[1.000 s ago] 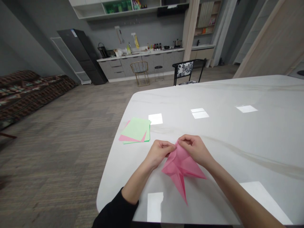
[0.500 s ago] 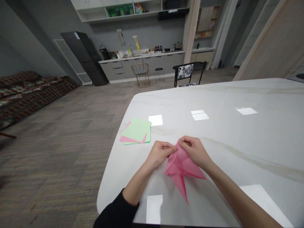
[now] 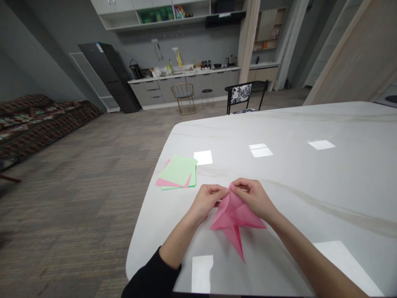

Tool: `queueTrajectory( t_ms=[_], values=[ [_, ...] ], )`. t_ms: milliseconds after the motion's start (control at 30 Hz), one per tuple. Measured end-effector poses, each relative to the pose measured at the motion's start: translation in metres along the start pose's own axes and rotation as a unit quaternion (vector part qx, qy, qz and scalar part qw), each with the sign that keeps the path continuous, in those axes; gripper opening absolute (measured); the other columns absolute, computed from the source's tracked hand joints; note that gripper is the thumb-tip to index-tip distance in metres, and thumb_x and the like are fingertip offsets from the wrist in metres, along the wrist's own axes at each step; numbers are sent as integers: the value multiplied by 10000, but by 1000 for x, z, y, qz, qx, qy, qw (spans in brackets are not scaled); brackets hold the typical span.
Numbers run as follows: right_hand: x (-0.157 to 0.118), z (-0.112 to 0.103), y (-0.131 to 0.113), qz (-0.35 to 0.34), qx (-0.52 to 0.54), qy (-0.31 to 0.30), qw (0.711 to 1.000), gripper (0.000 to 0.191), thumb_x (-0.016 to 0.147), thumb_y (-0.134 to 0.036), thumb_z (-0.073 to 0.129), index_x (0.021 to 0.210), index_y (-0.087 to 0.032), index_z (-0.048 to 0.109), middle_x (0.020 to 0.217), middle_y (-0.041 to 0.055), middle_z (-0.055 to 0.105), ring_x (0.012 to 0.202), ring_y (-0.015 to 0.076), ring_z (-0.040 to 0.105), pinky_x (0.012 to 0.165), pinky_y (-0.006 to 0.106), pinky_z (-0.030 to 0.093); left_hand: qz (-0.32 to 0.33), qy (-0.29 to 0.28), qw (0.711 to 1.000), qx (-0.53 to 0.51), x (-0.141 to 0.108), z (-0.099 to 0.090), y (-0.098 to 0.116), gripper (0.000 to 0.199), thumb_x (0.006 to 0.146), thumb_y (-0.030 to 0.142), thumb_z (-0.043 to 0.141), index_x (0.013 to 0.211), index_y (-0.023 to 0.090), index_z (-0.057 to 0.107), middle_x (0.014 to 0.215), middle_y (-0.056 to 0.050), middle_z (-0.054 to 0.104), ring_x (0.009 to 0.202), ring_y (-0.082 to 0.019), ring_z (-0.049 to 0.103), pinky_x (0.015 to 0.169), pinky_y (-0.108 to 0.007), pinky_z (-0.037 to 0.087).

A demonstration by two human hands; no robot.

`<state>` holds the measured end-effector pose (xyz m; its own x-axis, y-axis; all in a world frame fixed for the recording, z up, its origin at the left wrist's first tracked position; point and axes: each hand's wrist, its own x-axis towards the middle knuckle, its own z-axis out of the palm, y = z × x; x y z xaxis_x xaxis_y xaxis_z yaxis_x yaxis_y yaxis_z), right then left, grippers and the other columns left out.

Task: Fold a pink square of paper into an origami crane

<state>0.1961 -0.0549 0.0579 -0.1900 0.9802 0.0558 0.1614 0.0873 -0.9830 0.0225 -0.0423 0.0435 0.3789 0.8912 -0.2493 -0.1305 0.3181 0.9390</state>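
While the left hand [image 3: 207, 202] and right hand [image 3: 252, 198] pinch the upper corner of the pink sheet [image 3: 232, 221], already folded to points, on the table [image 3: 304, 178], the stack [image 3: 177, 171] of green and pink sheets lies flat nearby.

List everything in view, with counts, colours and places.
folded paper: 1, pink, on table between hands
paper stack: 1, green over pink, table's left edge
table: 1, white marbled, foreground
kitchen counter: 1, grey, far wall
gold chair: 1, gold, at counter
black chair: 1, black, patterned back, beyond table
stool: 1, black, at counter
refrigerator: 1, black, far left wall
sofa: 1, dark patterned, far left
left hand: 1, black sleeve, pinching paper
right hand: 1, bare forearm, pinching paper
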Motion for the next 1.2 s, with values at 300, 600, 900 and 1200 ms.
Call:
queueTrajectory(
  t_ms=[300, 600, 900, 1200],
  values=[
    [-1, 0, 0, -10, -40, 21, 999, 182, 857, -311, 570, 797, -198, 699, 854, 45, 653, 817, 199, 598, 690, 316, 476, -11, -13, 999, -45, 1, -2, -2, 274, 733, 369, 746, 823, 111, 751, 791, -84, 699, 717, -158, 625, 688, -280, 491],
    [0, 0, 2, 15, -32, 24, 999, 107, 817, -201, 540, 798, -187, 644, 702, 4, 617, 658, 153, 549, 619, 286, 442, 25, -1, 1000, 12, 3, -1, -5, 167, 710, 273, 748, 744, 110, 750, 704, -58, 697, 675, -150, 613, 719, -300, 491],
    [-1, 1, 1, 19, -34, 6, 999, 101, 812, -174, 509, 770, -183, 600, 637, -25, 548, 582, 118, 463, 549, 252, 363, 46, 14, 998, 51, 2, 1, -3, 155, 680, 256, 769, 753, 120, 755, 711, -65, 706, 680, -148, 602, 693, -280, 462],
    [-2, 3, -1, -23, -80, 18, 996, 102, 843, -179, 504, 804, -199, 596, 666, -28, 543, 612, 125, 469, 566, 256, 358, 32, 26, 999, 11, -1, 4, 1, 160, 705, 273, 744, 739, 117, 746, 690, -52, 686, 657, -142, 590, 669, -276, 459]
  ],
)
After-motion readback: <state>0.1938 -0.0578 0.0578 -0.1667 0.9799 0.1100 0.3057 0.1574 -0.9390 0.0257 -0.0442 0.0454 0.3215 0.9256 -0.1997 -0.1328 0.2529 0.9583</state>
